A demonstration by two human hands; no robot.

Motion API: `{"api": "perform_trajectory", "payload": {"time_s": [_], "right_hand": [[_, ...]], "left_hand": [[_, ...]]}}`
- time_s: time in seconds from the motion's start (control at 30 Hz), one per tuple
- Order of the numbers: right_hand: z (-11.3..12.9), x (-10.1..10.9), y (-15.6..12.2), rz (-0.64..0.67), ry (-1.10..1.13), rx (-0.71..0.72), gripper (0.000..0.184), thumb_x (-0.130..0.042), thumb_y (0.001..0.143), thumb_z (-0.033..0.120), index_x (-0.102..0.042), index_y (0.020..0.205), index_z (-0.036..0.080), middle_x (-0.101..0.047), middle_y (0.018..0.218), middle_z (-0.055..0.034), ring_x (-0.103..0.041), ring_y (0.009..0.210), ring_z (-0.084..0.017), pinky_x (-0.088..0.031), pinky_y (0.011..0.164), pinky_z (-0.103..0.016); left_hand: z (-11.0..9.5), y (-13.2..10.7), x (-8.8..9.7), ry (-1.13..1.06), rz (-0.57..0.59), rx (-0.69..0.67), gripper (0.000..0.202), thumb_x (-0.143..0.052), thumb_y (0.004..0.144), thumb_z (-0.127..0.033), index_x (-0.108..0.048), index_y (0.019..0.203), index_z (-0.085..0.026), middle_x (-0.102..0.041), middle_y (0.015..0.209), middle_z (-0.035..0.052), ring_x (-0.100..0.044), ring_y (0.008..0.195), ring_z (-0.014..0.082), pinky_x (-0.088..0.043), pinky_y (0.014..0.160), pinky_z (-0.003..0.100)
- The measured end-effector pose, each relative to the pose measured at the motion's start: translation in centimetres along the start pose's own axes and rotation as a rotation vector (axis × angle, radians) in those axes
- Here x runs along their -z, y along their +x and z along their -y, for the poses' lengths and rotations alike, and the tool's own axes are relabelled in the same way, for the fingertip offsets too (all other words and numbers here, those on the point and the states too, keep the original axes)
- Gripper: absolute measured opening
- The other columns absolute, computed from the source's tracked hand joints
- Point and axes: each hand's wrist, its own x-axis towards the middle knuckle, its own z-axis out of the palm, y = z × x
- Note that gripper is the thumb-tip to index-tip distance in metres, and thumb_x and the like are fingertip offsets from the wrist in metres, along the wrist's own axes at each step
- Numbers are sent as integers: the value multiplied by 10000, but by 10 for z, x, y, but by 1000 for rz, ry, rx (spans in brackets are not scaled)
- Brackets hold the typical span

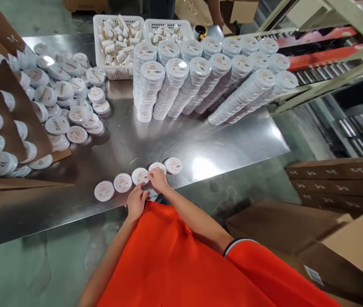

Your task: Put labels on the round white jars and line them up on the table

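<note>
A slanting row of several round white jars [104, 191] lies along the near edge of the metal table, their printed flat faces up. My right hand [158, 179] has its fingertips pinched together at the right rim of the middle jar [139, 175]. It partly covers the jar [157, 166] beside it. At the end of the row, the rightmost jar [173, 165] shows a small barcode label. My left hand [136, 201] is curled just below the middle jar, thumb towards the fingers. Close to its thumb is a small pale sheet [152, 195]; whether I grip it is unclear.
Tall stacks of white jars [176, 85] stand at the back. Loose jars [62, 91] are heaped at left beside an open carton with dividers [24, 115]. Two white baskets [120, 73] hold small bottles. Cartons [264, 226] sit at right; another person's arm [215, 13] shows behind.
</note>
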Motion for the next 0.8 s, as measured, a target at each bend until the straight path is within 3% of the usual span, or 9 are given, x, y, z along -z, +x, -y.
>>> {"api": "perform_trajectory", "payload": {"time_s": [0.17,0.47,0.8], "right_hand": [[8,-4,1,49,-94,-28,265,-511,975,254,-759,996,163,-638,1212,-129,-542,1130,-254,-427,943,-358],[15,-8,0,8,-205,-18,343,-401,1014,236,-706,1130,131,-599,1278,-154,-531,1175,-277,-420,953,-358],[15,-8,1,0,-245,3,293,-453,999,243,-713,1082,137,-600,1256,-158,-558,1132,-268,-439,934,-362]], "left_hand": [[3,1,-6,179,31,-34,280,-523,916,-181,-530,638,-219,-634,1395,154,-522,1379,318,-479,1099,452],[8,2,-9,212,46,-17,245,-504,908,-187,-577,677,-225,-642,1394,116,-523,1383,275,-457,1121,500],[3,1,-11,279,23,-4,261,-498,927,-189,-613,695,-216,-637,1392,128,-539,1366,285,-453,1105,499]]}}
